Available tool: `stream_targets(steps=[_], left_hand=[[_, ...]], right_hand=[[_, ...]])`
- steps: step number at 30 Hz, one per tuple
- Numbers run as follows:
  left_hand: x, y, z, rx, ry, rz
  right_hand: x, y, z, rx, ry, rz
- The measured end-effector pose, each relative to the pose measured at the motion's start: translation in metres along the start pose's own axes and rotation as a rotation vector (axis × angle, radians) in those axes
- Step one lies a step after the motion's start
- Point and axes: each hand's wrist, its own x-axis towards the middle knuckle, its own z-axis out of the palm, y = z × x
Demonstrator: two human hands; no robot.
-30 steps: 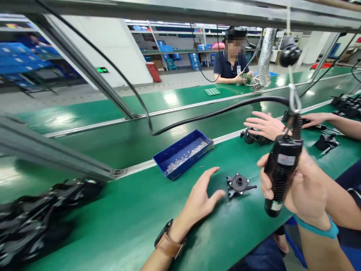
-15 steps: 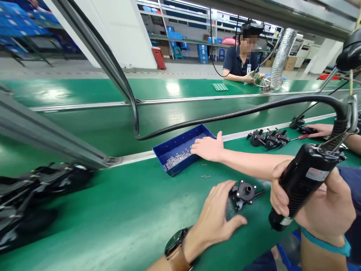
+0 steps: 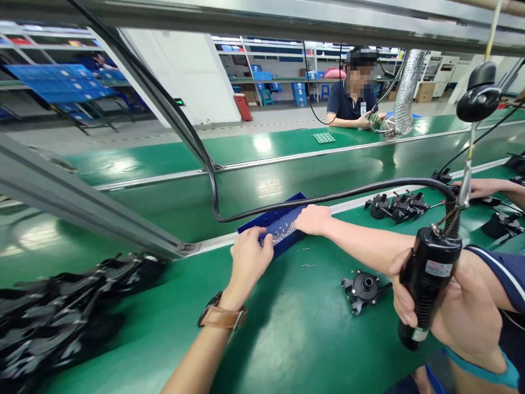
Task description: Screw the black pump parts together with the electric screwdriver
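Observation:
My left hand reaches over the near edge of the blue tray of small silver screws, its fingers curled down into the tray; what they hold is hidden. My right hand grips a black electric screwdriver that hangs from a cable, held upright over the table's front edge. A black plastic part lies on the green table between my hands. A neighbour's hand rests in the same tray from the right.
A heap of black parts lies at the left on the belt. More black parts sit at the right by the neighbour's other hand. A thick black cable arcs over the tray. Another person sits at the far bench.
My left hand left the black part and moved up to the screw tray. The neighbour's hand stayed in the tray. The screwdriver tilted more upright.

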Motion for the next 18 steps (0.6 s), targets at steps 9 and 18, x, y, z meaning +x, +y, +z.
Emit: stream_targets(steps=[9, 18], left_hand=[[0.039, 0.011, -0.019, 0.242, -0.349, 0.121], [0.083, 0.010, -0.015, 0.248, -0.626, 0.260]], right_hand=[[-0.001, -0.003, -0.006, -0.014, -0.022, 0.032], [-0.010, -0.012, -0.011, 0.002, -0.069, 0.096]])
